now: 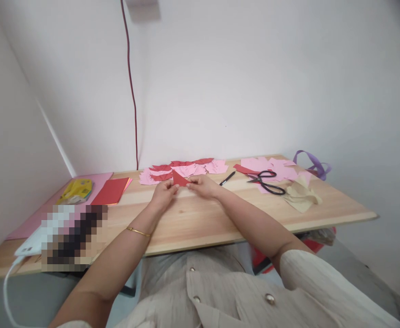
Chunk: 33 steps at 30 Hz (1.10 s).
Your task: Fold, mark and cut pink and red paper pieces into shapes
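Note:
Between my hands is a small folded piece of red paper (178, 179), roughly triangular, raised just above the table. My left hand (164, 193) pinches its left side, and my right hand (202, 186) grips its lower right corner. Behind them lies a row of cut pink and red paper pieces (186, 169) with pointed edges. Right of my right hand rests a black pen (227, 178). Farther right, black-handled scissors (270, 182) lie with their blades over paper scraps.
The wooden table (193, 228) meets the wall. On its left are a stack of red paper (111, 191), a yellow packet (77, 190) and a white device (32, 239) with a cable. Pink scraps (283, 171), beige paper (302, 196) and purple ribbon (311, 159) lie at right.

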Each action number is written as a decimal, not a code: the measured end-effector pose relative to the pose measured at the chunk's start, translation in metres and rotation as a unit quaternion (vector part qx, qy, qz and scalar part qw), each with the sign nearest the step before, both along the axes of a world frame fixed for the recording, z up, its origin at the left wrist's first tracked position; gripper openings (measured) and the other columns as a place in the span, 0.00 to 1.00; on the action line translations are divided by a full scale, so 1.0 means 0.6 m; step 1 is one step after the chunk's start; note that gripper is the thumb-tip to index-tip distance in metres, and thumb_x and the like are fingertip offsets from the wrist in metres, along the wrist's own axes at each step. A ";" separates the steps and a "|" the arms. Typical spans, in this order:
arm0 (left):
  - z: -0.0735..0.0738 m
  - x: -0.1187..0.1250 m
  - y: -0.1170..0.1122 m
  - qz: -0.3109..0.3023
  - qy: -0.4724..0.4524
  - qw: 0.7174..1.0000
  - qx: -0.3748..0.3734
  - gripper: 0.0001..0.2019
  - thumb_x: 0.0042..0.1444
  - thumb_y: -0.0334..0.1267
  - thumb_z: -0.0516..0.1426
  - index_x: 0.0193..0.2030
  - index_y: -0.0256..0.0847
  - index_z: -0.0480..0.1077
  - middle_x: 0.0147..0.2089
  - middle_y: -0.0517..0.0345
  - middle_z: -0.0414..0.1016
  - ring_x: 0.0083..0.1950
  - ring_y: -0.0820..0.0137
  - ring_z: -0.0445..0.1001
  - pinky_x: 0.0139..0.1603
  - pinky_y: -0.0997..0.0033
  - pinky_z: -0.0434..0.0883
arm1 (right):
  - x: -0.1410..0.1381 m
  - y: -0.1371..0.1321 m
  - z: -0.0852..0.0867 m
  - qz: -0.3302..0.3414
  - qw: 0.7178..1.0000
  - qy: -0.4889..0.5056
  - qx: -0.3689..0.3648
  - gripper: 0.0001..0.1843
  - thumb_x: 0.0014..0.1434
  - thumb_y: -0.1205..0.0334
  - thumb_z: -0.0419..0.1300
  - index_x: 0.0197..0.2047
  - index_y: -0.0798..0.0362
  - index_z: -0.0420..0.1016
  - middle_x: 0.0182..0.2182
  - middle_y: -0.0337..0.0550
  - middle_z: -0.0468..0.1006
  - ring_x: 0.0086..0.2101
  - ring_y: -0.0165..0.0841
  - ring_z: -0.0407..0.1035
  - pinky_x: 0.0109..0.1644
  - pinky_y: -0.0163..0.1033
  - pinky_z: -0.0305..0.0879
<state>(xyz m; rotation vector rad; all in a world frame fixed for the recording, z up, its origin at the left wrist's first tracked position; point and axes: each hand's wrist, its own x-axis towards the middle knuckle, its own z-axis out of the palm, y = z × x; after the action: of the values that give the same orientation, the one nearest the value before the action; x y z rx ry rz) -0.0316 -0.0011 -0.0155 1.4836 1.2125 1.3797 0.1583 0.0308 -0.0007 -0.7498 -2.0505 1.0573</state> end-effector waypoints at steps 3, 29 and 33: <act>0.006 0.002 -0.002 -0.005 -0.042 0.999 -0.021 0.12 0.41 0.41 0.65 0.20 0.39 0.67 0.20 0.61 0.66 0.23 0.76 0.61 0.27 0.75 0.60 | 0.006 0.009 -0.003 0.000 1.000 -0.022 -0.012 0.14 0.55 0.54 0.56 0.26 0.56 0.71 0.23 0.36 0.69 0.25 0.26 0.60 0.30 0.32 0.54; 0.020 0.014 -0.023 -0.040 0.117 0.992 0.023 0.11 0.48 0.43 0.60 0.22 0.39 0.69 0.22 0.61 0.67 0.25 0.73 0.61 0.29 0.73 0.58 | -0.016 -0.018 -0.005 -0.041 0.989 0.110 -0.089 0.18 0.48 0.47 0.64 0.28 0.55 0.69 0.23 0.35 0.67 0.25 0.26 0.59 0.28 0.32 0.55; 0.024 0.016 -0.024 -0.039 0.136 0.989 0.032 0.10 0.48 0.42 0.58 0.21 0.40 0.68 0.21 0.62 0.66 0.26 0.72 0.61 0.29 0.73 0.58 | -0.022 -0.016 -0.007 -0.085 0.988 0.103 -0.080 0.22 0.54 0.44 0.57 0.23 0.55 0.67 0.21 0.35 0.64 0.23 0.26 0.57 0.27 0.33 0.53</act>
<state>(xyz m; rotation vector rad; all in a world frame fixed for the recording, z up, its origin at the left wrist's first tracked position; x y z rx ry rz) -0.0218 -0.0157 -0.0009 1.7907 1.2705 1.2016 0.1452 0.0211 -0.0051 -0.8423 -1.7105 1.1587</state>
